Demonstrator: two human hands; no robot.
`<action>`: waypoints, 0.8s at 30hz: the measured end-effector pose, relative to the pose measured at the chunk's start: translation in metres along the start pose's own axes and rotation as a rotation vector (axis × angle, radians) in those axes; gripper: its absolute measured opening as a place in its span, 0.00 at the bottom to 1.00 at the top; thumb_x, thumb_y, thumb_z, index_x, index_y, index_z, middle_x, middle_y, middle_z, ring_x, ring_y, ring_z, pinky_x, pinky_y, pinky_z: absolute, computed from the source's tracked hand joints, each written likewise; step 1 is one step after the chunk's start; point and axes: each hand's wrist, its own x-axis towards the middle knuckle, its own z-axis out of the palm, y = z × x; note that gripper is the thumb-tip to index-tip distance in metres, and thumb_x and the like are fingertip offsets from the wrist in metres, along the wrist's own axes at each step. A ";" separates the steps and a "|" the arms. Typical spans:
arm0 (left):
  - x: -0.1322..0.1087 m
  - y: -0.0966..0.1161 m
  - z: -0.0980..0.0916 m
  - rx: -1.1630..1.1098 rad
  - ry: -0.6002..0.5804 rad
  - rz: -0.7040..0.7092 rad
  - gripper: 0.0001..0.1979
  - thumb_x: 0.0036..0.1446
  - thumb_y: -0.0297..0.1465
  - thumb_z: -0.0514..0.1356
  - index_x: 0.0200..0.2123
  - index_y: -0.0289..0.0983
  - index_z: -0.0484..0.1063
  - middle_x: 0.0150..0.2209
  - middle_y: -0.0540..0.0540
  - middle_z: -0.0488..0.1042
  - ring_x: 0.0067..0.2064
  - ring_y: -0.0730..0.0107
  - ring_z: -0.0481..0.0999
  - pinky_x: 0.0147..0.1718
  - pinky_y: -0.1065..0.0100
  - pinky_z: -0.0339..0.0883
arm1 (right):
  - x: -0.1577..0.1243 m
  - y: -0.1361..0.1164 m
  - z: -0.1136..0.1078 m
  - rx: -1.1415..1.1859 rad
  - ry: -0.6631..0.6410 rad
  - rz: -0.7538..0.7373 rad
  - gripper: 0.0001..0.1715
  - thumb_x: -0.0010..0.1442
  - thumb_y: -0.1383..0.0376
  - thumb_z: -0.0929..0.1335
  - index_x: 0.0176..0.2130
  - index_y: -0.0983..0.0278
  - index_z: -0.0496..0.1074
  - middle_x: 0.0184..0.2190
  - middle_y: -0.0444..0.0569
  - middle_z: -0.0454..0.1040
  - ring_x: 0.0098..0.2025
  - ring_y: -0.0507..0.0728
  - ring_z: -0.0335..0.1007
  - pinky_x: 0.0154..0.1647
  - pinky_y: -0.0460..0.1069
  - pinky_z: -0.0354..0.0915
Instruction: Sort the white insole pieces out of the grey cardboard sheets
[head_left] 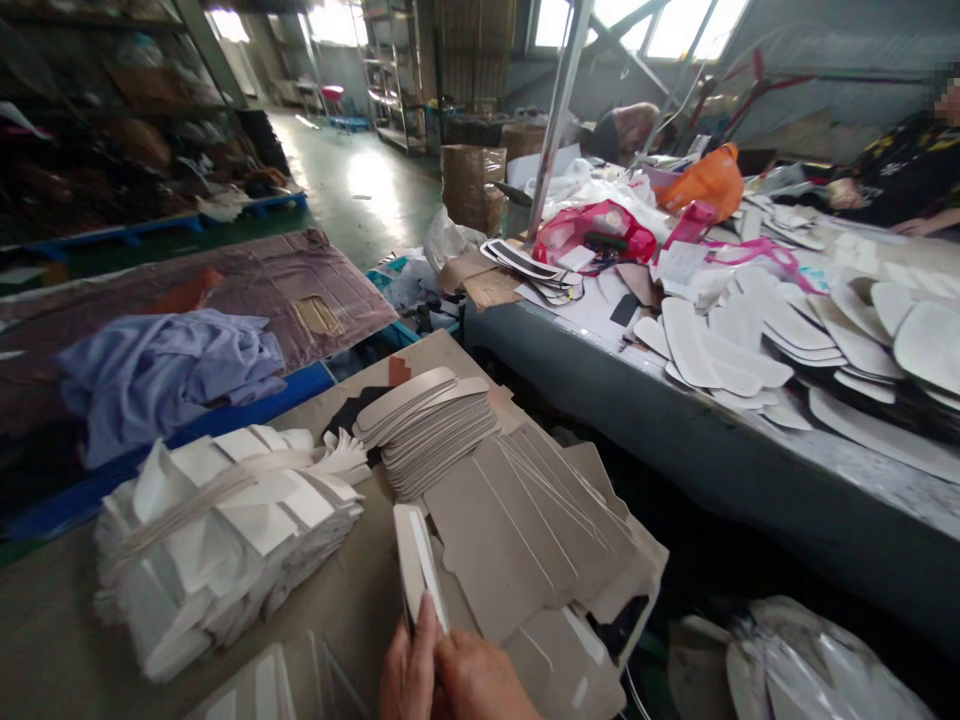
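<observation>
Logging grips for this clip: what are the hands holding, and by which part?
The left hand and the right hand pinch a narrow grey cut piece by its near end.

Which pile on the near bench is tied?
The white bundle at left, bound by a strip; the fanned grey stack and grey sheets lie loose.

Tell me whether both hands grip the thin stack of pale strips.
Yes, the left hand and the right hand both pinch the lower end of the thin stack of pale strips.
</observation>
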 end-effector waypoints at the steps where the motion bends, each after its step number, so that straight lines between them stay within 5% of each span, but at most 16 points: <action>1: 0.000 -0.001 -0.001 0.025 -0.008 -0.036 0.26 0.42 0.49 0.54 0.36 0.32 0.71 0.39 0.36 0.77 0.48 0.49 0.72 0.46 0.60 0.64 | 0.000 0.004 -0.007 0.036 -0.001 -0.048 0.22 0.47 0.70 0.66 0.45 0.59 0.71 0.35 0.50 0.76 0.36 0.58 0.73 0.35 0.47 0.66; 4: 0.004 -0.010 -0.003 0.110 0.041 -0.113 0.25 0.40 0.49 0.54 0.30 0.32 0.70 0.32 0.35 0.77 0.44 0.45 0.74 0.41 0.57 0.66 | 0.002 0.026 -0.035 0.048 0.160 -0.018 0.18 0.48 0.64 0.69 0.42 0.56 0.72 0.40 0.49 0.74 0.41 0.58 0.70 0.42 0.49 0.63; 6: 0.006 -0.015 -0.005 0.111 0.079 -0.088 0.25 0.39 0.49 0.54 0.30 0.33 0.70 0.34 0.33 0.77 0.45 0.44 0.73 0.42 0.57 0.65 | 0.006 0.045 -0.053 -0.125 0.386 0.302 0.23 0.51 0.64 0.68 0.48 0.59 0.68 0.49 0.55 0.69 0.51 0.63 0.63 0.49 0.55 0.58; 9: 0.006 -0.020 -0.004 0.030 0.086 -0.116 0.25 0.39 0.48 0.54 0.32 0.33 0.69 0.35 0.35 0.77 0.46 0.46 0.73 0.43 0.57 0.65 | 0.017 0.066 -0.063 -0.318 0.468 0.587 0.37 0.51 0.64 0.69 0.58 0.65 0.57 0.52 0.61 0.65 0.53 0.67 0.59 0.48 0.58 0.57; 11: 0.006 -0.022 -0.002 -0.005 0.083 -0.122 0.24 0.40 0.48 0.55 0.32 0.33 0.70 0.33 0.36 0.77 0.44 0.47 0.74 0.42 0.57 0.66 | 0.023 0.069 -0.059 -0.339 0.440 0.591 0.37 0.52 0.64 0.69 0.59 0.68 0.55 0.47 0.60 0.67 0.49 0.66 0.62 0.46 0.56 0.58; 16: 0.011 -0.029 0.000 -0.009 0.076 -0.081 0.26 0.41 0.47 0.55 0.34 0.31 0.71 0.35 0.36 0.77 0.44 0.47 0.74 0.43 0.57 0.65 | 0.026 0.054 -0.049 -0.161 0.342 0.487 0.09 0.58 0.68 0.63 0.39 0.65 0.68 0.38 0.53 0.70 0.42 0.59 0.67 0.39 0.49 0.60; 21: 0.003 -0.033 -0.008 -0.064 0.116 -0.059 0.23 0.43 0.48 0.56 0.31 0.33 0.72 0.33 0.39 0.78 0.43 0.48 0.75 0.44 0.56 0.66 | 0.005 0.018 -0.050 -0.031 0.285 0.356 0.13 0.60 0.71 0.57 0.35 0.59 0.67 0.31 0.45 0.74 0.31 0.54 0.71 0.28 0.45 0.58; 24: -0.016 -0.033 -0.018 -0.021 0.166 -0.070 0.21 0.45 0.48 0.54 0.31 0.36 0.73 0.33 0.39 0.78 0.41 0.49 0.76 0.41 0.58 0.68 | -0.008 -0.007 -0.027 -0.087 0.181 0.223 0.15 0.55 0.75 0.60 0.36 0.59 0.69 0.33 0.46 0.76 0.35 0.57 0.73 0.29 0.45 0.59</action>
